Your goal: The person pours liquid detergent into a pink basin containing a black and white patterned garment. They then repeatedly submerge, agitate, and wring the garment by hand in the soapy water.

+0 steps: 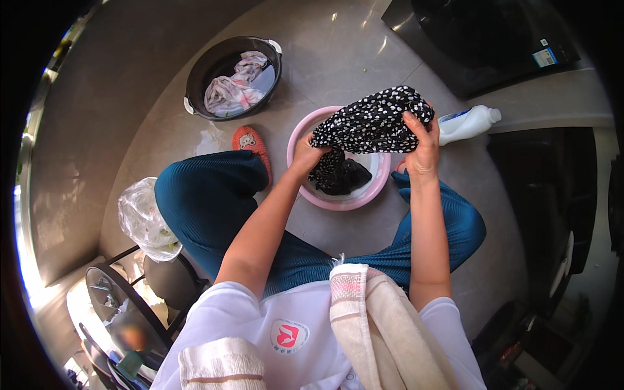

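Black cloth with white spots stretched between two hands over a pink basin.
From where I stood, the person's left hand [307, 154] was closed around the gathered left end of the spotted cloth [374, 122], near the left rim of the pink basin [343, 205], while the right hand [424, 148] gripped the other end, thumb on top. The cloth's middle was held up above the basin, and a dark, bunched part hung or lay inside it (I couldn't tell which). A white plastic bottle [465, 125] lay on its side on the floor, just beyond the right hand. Farther off, to the left, a black basin [220, 65] held a pale, pink-marked garment [231, 93] in water, with a coral slipper [253, 144] near it.
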`<state>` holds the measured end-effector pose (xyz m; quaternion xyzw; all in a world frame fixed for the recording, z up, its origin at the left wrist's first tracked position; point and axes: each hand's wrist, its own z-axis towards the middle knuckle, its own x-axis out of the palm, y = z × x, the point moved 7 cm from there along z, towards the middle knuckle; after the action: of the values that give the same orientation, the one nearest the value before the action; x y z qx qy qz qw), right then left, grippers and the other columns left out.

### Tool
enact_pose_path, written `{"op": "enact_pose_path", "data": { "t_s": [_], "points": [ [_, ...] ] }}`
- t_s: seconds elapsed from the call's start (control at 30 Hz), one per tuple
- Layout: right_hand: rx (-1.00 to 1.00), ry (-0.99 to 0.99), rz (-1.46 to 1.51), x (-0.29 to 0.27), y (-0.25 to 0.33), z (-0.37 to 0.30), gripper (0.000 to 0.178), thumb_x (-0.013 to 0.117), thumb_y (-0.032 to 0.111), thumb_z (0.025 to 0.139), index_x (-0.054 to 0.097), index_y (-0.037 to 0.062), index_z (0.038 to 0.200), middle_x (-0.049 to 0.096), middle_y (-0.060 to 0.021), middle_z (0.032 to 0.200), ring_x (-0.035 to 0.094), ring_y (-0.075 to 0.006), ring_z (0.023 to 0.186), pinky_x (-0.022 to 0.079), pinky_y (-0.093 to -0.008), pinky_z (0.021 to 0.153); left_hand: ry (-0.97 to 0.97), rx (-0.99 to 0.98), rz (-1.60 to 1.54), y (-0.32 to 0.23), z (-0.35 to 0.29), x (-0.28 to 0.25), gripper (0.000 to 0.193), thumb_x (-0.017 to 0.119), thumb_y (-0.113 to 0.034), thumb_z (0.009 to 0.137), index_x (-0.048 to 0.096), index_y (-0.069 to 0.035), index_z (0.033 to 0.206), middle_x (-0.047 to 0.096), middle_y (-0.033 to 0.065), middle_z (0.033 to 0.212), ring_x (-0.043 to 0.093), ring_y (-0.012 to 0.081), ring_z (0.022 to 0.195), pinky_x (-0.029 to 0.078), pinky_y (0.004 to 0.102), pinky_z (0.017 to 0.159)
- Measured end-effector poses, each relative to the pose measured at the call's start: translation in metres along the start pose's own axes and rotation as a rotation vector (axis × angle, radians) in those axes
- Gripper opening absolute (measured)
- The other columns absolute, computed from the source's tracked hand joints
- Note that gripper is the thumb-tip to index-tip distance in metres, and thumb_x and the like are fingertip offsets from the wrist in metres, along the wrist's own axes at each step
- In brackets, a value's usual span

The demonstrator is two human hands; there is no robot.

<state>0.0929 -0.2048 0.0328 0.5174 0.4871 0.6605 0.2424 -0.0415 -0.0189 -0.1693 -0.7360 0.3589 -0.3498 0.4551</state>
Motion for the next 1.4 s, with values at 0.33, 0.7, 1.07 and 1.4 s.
{"op": "enact_pose_path", "data": {
  "t_s": [0.33, 0.7, 1.07, 1.4],
  "points": [
    [0.324, -0.334, -0.295, -0.178, -0.204, 0.024, 0.05, 0.083, 0.008, 0.08, 0.057, 0.0111, 0.122, 0.066, -0.0017, 0.107, 0.063, -0.015, 0.098, 0.051, -0.0303, 0.089, -0.178, -0.281, 0.586, 0.099, 0.064, -0.02, 0.057, 0.073, -0.011, 0.078, 0.055, -0.002, 0.132, 0.07, 0.0219, 0.115, 0.068, 0.0365, 0.109, 0.051, 0.0412, 0.098],
    [0.273, 0.129, -1.512, -0.169, -0.264, 0.006, 0.07, 0.077, 0.013, 0.076, 0.048, 0.0177, 0.14, 0.047, -0.0142, 0.147, 0.046, -0.0374, 0.135, 0.04, -0.0455, 0.111, 0.152, 0.284, 1.637, 0.098, 0.074, 0.033, 0.068, 0.056, -0.015, 0.09, 0.042, -0.027, 0.156, 0.03, 0.0107, 0.166, 0.025, 0.0361, 0.153, 0.019, 0.0572, 0.123],
    [0.203, 0.275, -1.721, -0.135, -0.314, 0.016, 0.066, 0.076, 0.022, 0.086, 0.05, 0.0323, 0.145, 0.046, -0.0119, 0.145, 0.055, -0.0352, 0.119, 0.044, -0.0528, 0.097, 0.277, 0.156, 1.58, 0.137, 0.096, 0.035, 0.068, 0.051, -0.031, 0.091, 0.04, -0.018, 0.157, 0.027, 0.0087, 0.167, 0.022, 0.0325, 0.154, 0.022, 0.055, 0.122],
    [0.445, 0.272, -1.736, -0.143, -0.339, 0.053, 0.059, 0.073, 0.004, 0.08, 0.054, 0.0264, 0.131, 0.048, -0.0151, 0.129, 0.062, -0.0407, 0.108, 0.056, -0.0493, 0.087, 0.338, 0.141, 1.621, 0.149, 0.112, 0.039, 0.062, 0.051, -0.034, 0.091, 0.051, -0.018, 0.15, 0.033, 0.0134, 0.163, 0.029, 0.0384, 0.15, 0.023, 0.0565, 0.121]
  ]
}}
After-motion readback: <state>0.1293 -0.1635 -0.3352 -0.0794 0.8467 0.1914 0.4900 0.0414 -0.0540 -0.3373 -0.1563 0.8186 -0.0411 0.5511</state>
